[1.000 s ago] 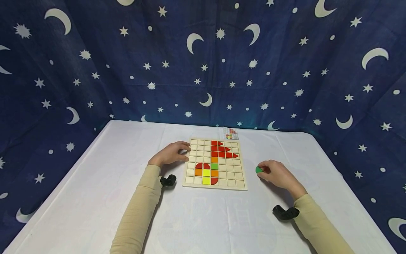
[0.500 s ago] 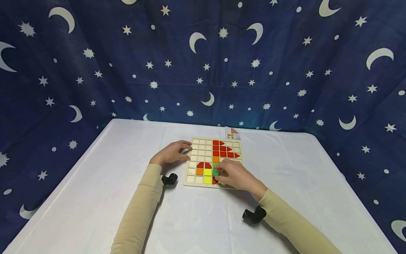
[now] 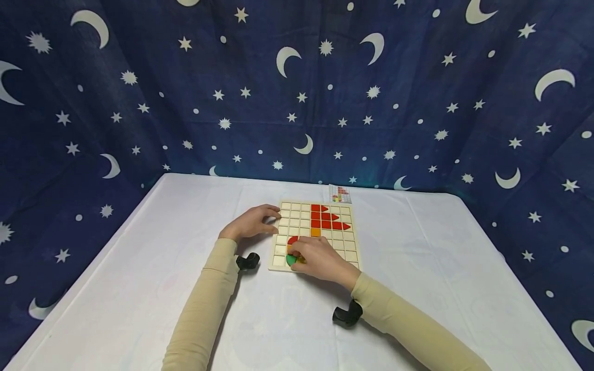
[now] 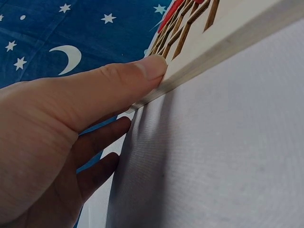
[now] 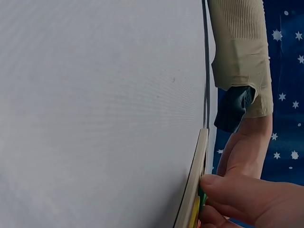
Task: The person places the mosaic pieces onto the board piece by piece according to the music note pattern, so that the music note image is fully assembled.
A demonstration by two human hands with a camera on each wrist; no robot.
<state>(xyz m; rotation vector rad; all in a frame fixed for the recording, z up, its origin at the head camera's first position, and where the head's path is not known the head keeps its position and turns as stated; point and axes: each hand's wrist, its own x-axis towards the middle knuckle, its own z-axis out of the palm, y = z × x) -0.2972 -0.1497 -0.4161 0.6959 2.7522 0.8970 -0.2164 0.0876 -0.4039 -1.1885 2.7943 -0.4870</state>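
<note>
A square wooden grid board lies on the table with red, orange and yellow tiles in some of its cells. My right hand reaches over its lower part and pinches a green tile with a curved edge at a cell near the lower left. Part of the tile pattern is hidden under that hand. At the board's left edge rests my left hand; in the left wrist view its thumb lies against the board's rim, the fingers beside it. The right wrist view shows the thumb against the green tile.
A small pattern card lies behind the board, printed with a coloured grid design. White cloth covers the table. A dark blue curtain with moons and stars hangs behind. Each wrist bears a black camera mount.
My right hand has carried the green tile from the table right of the board leftward, across the grid to its lower left cells. My left hand has stayed at the board's edge.
</note>
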